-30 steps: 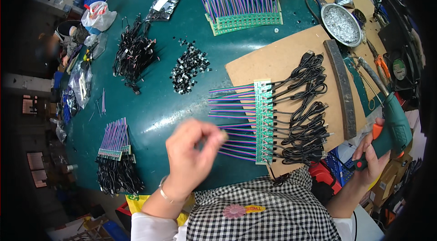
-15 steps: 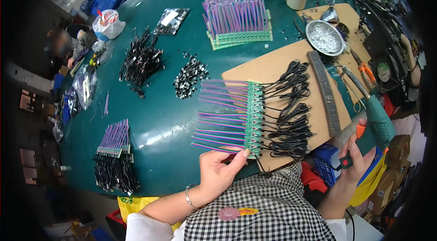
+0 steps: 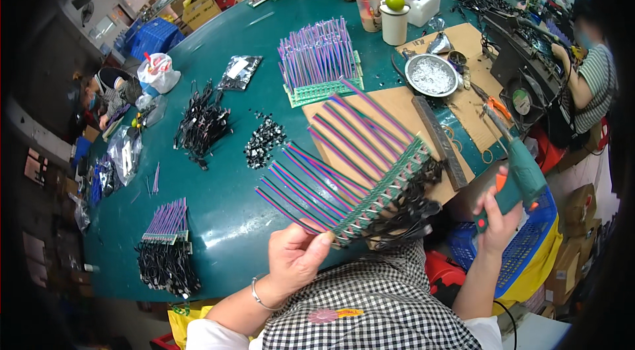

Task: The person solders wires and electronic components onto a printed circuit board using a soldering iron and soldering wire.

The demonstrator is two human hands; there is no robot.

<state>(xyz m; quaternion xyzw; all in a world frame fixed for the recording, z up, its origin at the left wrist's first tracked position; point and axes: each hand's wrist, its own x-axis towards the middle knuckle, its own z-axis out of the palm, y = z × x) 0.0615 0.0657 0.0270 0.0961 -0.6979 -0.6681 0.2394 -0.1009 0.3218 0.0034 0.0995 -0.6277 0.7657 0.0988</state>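
Observation:
My left hand (image 3: 296, 259) pinches the near corner of a green circuit-board panel (image 3: 380, 198) between thumb and fingers. The panel is raised and tilted. From one long edge fan out purple, blue and green wires (image 3: 331, 181); black cables (image 3: 410, 214) hang off the other. On the right, my right hand (image 3: 497, 221) is wrapped round the handle of a green pistol-shaped power tool (image 3: 527, 168) with orange parts. Its long barrel points away from me, over the table's right side, apart from the panel.
A brown board (image 3: 317, 115) with a dark metal bar (image 3: 442, 145) lies under the panel. Beyond are a bowl of silvery bits (image 3: 431, 75), orange-handled pliers (image 3: 497, 108), wired panels (image 3: 321, 59) and a lime-topped cup (image 3: 395, 23). Small black parts (image 3: 264, 141) lie left. Co-workers sit at both sides.
The panel has gone from lying flat across the brown board to raised and tilted, its far end swung right. The view has shifted upward. The power tool stays in my right hand.

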